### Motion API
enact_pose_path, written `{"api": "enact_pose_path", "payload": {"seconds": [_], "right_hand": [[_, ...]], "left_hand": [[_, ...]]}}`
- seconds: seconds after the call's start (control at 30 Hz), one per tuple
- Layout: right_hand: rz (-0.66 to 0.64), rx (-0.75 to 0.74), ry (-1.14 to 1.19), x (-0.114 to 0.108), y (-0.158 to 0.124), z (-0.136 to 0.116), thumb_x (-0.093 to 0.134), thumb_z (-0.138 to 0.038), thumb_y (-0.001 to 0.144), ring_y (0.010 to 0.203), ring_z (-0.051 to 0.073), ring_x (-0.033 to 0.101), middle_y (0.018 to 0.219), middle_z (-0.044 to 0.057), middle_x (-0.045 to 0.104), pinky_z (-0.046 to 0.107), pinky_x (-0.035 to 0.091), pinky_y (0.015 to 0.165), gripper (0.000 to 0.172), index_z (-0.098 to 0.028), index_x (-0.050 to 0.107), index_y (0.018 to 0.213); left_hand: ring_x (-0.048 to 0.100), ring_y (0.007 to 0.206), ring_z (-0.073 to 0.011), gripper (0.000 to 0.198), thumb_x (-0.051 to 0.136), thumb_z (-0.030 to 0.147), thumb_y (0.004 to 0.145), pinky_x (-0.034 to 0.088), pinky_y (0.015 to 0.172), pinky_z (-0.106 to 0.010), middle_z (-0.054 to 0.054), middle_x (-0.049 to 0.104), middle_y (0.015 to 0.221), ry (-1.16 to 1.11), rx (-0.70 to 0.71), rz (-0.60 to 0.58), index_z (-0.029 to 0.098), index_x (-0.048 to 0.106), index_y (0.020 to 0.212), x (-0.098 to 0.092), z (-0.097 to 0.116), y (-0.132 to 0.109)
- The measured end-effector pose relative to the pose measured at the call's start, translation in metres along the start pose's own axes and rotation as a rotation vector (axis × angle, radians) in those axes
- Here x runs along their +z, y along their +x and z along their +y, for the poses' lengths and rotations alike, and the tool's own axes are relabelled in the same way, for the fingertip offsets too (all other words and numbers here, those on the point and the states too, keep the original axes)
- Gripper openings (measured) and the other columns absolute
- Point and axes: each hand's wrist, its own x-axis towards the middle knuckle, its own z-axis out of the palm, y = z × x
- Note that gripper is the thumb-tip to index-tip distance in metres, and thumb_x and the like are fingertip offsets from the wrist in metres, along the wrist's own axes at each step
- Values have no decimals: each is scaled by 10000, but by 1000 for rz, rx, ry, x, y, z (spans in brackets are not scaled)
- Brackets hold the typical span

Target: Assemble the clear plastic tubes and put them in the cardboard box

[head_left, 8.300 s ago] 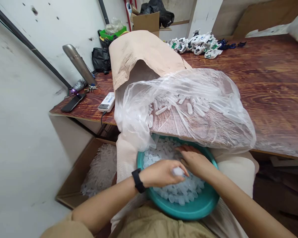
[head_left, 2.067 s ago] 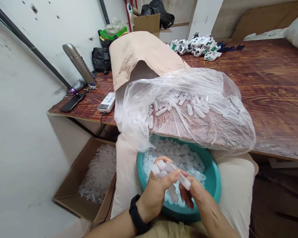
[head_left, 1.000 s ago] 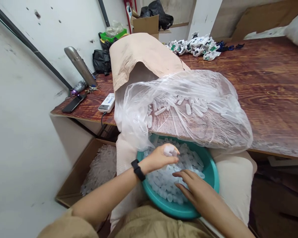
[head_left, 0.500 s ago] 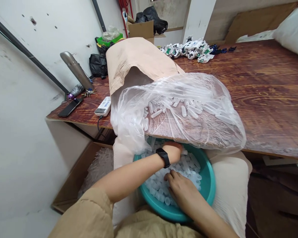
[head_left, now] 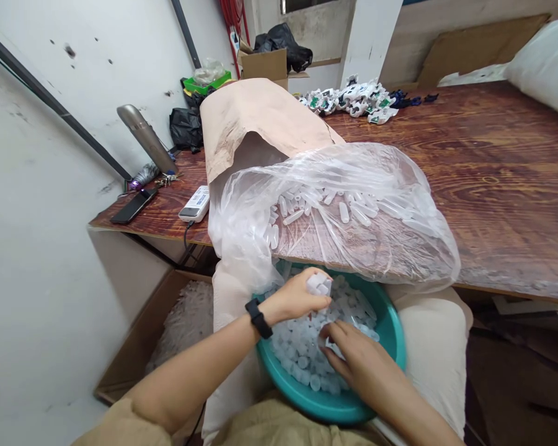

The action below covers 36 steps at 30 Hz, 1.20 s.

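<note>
A teal basin (head_left: 394, 347) rests on my lap, heaped with small translucent white plastic caps (head_left: 302, 362). My left hand (head_left: 302, 296), with a black band on its wrist, is raised over the basin and closed around several of these caps. Lower and to the right, my right hand (head_left: 348, 353) is in the basin among the caps. Its thumb and fingers curl together on what looks like one translucent cap, partly hidden by the fingers.
A clear plastic bag (head_left: 376, 248) with longer translucent pieces (head_left: 344, 212) lies on the wooden table (head_left: 506, 186) beside a paper sack (head_left: 270, 111). A phone (head_left: 134, 205), power bank (head_left: 195, 204) and metal flask (head_left: 146, 137) stand left. A carton (head_left: 121, 365) sits on the lower left.
My left hand has come up out of the basin toward the left, now showing a bunch of caps in its grip. My right hand has shifted slightly right and down.
</note>
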Motion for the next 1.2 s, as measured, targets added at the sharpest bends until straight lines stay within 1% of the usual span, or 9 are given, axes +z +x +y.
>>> {"api": "enact_pose_path", "payload": {"seconds": [0.07,0.2,0.3,0.43,0.6,0.77,0.93,1.1,1.2], "right_hand": [[38,11,143,-8,-7,4,522,-211,960,838,190,676,911,27,685,283,528,735,63,-230,581,961],[163,79,462,-16,-14,1,487,-389,993,718,165,627,800,-7,644,259,510,658,191,-242,562,897],[239,70,456,-16,-14,-4,522,-427,973,698,171,618,771,-9,622,264,503,635,217,-243,568,866],[334,23,439,-10,-14,-4,546,-407,974,750,185,626,822,14,619,289,516,685,184,-242,585,904],[334,47,464,-4,-17,-1,543,-403,987,837,203,652,920,46,652,316,544,747,170,-247,608,1001],[441,54,451,2,-20,1,601,-392,953,794,191,670,945,53,651,300,578,709,182,-237,641,1041],[523,58,453,11,-24,1,549,-329,978,1020,216,671,1154,82,639,306,588,842,288,-268,650,1240],[560,160,598,17,-24,2,541,-338,988,1115,203,635,1224,57,639,297,562,909,307,-291,622,1280],[532,142,616,11,-21,-2,529,-335,995,1123,196,612,1214,66,593,275,559,888,302,-292,633,1275]], "left_hand": [[557,527,-132,464,705,365,714,466,536,-264,29,594,710,-138,-25,27,194,519,1104,0,-3,-17],[580,560,-136,560,788,452,681,481,524,-253,27,608,712,-429,-64,121,199,471,1067,15,-9,-43],[594,593,-143,596,864,415,625,458,500,-225,28,629,701,-625,-97,186,194,503,1045,26,-9,-53],[568,572,-108,601,894,364,589,457,503,-208,58,596,707,-744,-101,227,185,520,1025,34,-8,-59],[590,597,-118,610,894,366,603,482,503,-223,53,584,749,-771,-91,247,187,513,1044,38,-9,-62],[598,588,-122,601,888,360,618,501,501,-234,51,590,762,-770,-87,232,192,504,1048,40,-12,-62],[604,536,-127,568,853,348,666,480,499,-235,37,640,739,-809,-112,178,196,485,1070,42,-11,-62],[631,601,-136,537,858,317,671,493,580,-241,20,663,747,-847,-83,325,187,491,1039,42,-5,-63],[628,637,-130,504,856,305,692,489,620,-240,18,664,760,-829,-41,376,184,501,1029,40,-4,-64]]}}
